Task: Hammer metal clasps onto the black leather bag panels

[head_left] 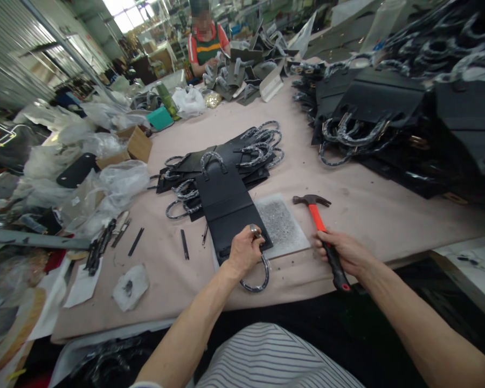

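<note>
My left hand (244,250) is closed round a short metal punch (255,230), its shiny round top showing above the fingers. The hand rests on the near end of a black bag panel (230,199), and the punch's lower tip is hidden. This panel has wrapped loop handles, one at its far end and another loop (262,280) below my left hand. Part of the panel lies over a pale, pitted board (281,223). To the right, my right hand (343,250) grips a claw hammer (318,218) by its red and black handle, its head apart from the punch.
More black bag pieces (258,148) lie just beyond the panel. A large pile of them (380,102) covers the right side. Plastic bags (121,183), a cardboard box (125,145) and dark tools (101,248) sit at left. Across the table, a person (208,43) handles grey pieces.
</note>
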Demonstrator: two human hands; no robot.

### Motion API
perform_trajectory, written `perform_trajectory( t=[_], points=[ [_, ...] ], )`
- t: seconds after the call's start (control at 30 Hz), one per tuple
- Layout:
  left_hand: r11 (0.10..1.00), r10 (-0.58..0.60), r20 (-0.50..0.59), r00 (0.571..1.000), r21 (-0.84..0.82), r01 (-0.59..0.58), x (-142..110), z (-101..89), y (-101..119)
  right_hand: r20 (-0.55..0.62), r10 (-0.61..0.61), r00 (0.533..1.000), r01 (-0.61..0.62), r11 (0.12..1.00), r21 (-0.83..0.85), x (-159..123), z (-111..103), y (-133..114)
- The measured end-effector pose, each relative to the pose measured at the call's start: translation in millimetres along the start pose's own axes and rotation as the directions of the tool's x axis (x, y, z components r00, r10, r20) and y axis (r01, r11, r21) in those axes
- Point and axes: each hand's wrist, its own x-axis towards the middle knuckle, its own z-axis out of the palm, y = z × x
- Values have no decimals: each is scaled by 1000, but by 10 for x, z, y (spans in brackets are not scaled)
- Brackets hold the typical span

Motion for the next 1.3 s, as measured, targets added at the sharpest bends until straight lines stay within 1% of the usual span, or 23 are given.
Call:
perform_trajectory(
  t=[0.03, 0.07, 0.13, 0.23, 0.3, 0.33, 0.37, 0.4, 0.47, 0.5, 0.57, 0.63, 0.7, 0.73, 0.87, 0.97, 1.03, 1.17, 1.3],
  points=[
    [1000, -4, 16, 1000, 18, 4, 6, 2, 20, 22, 24, 999, -25, 998, 53, -22, 37, -8],
    [999, -10, 30, 999, 32, 9, 14, 3, 37, 16, 31, 999, -32, 998, 61, -42, 73, -15],
    [999, -32, 38, 999, 31, 31, 27, 4, 58, -22, 20, 1000, -20, 1000, 22, -79, 132, -35],
    [996, -84, 16, 996, -18, 84, 36, -1, 41, -79, -13, 997, 11, 1000, -24, -172, 200, -102],
    [995, -90, 14, 996, -39, 90, 37, -8, 15, -108, -97, 989, 87, 992, -94, -290, 248, -178],
    [996, -84, 19, 996, -42, 85, 38, -13, 4, -111, -172, 979, 154, 976, -155, -368, 276, -227],
    [996, -77, 26, 997, -42, 78, 41, -21, -4, -102, -266, 959, 237, 944, -231, -458, 308, -283],
    [996, -72, 35, 997, -41, 73, 45, -31, -9, -81, -369, 926, 328, 891, -313, -556, 343, -345],
    [997, -59, 53, 997, -41, 61, 60, -58, -12, -18, -545, 838, 480, 753, -450, -761, 419, -480],
    [998, -50, 62, 997, -39, 53, 69, -73, -12, 11, -604, 797, 527, 687, -499, -859, 458, -546],
    [999, -33, 82, 996, -37, 36, 90, -103, -14, 61, -670, 740, 579, 589, -563, -1029, 529, -654],
    [999, -23, 109, 994, -33, 27, 110, -123, -21, 102, -692, 715, 596, 527, -605, -1148, 581, -706],
    [999, -21, 133, 991, -33, 26, 131, -130, -28, 127, -691, 712, 597, 499, -628, -1205, 609, -696],
    [999, -20, 141, 990, -35, 25, 143, -129, -29, 131, -684, 717, 593, 501, -631, -1214, 615, -673],
    [1000, -18, 162, 987, -19, 21, 198, -127, -7, 125, -638, 760, 562, 548, -619, -1184, 592, -549],
    [1000, -21, 179, 984, 4, 21, 220, -141, 23, 110, -632, 767, 550, 560, -620, -1174, 544, -484],
    [1000, -24, 171, 985, 6, 23, 212, -147, 27, 101, -631, 769, 544, 564, -621, -1185, 512, -454],
    [1000, -26, 121, 992, 0, 26, 170, -122, -14, 93, -622, 778, 530, 569, -629, -1216, 477, -401],
    [999, -35, 86, 996, -12, 36, 136, -78, -44, 108, -629, 770, 545, 561, -623, -1237, 486, -349]
  ],
)
